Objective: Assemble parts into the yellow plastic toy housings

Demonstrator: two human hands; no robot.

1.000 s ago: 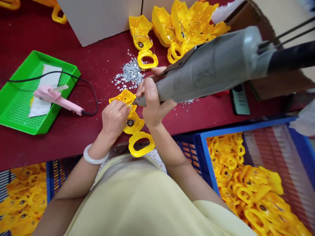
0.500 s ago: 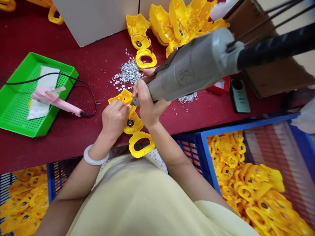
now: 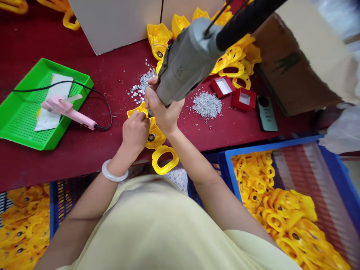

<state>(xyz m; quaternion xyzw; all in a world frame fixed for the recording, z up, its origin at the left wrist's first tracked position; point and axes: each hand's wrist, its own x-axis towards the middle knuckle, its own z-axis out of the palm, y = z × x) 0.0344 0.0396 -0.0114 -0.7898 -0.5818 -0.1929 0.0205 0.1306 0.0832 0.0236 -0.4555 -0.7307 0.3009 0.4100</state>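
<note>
My right hand [image 3: 165,112] is wrapped round the lower end of a grey power screwdriver [image 3: 185,63], whose tip points down at a yellow plastic shell [image 3: 156,137]. My left hand [image 3: 135,131], with a white bangle on its wrist, has its fingers curled onto the shell's upper left part. A yellow ring-shaped handle [image 3: 165,159] extends from the shell over the table's front edge. Just beyond my hands lies a heap of small silvery washer-like pieces [image 3: 144,80]. The screwdriver's tip is partly hidden by my fingers.
A pink glue gun [image 3: 67,110] lies across a green tray [image 3: 50,141] at left. To the right are a pile of screws [image 3: 207,105], two red boxes [image 3: 244,99], a phone [image 3: 266,114] and cardboard [image 3: 295,67]. Blue crates [image 3: 234,176] hold yellow parts below.
The screwdriver has swung to a more upright angle, its upper end moving left, which uncovers the screw pile and red boxes. Both hands stay at the shell. The view has shifted slightly.
</note>
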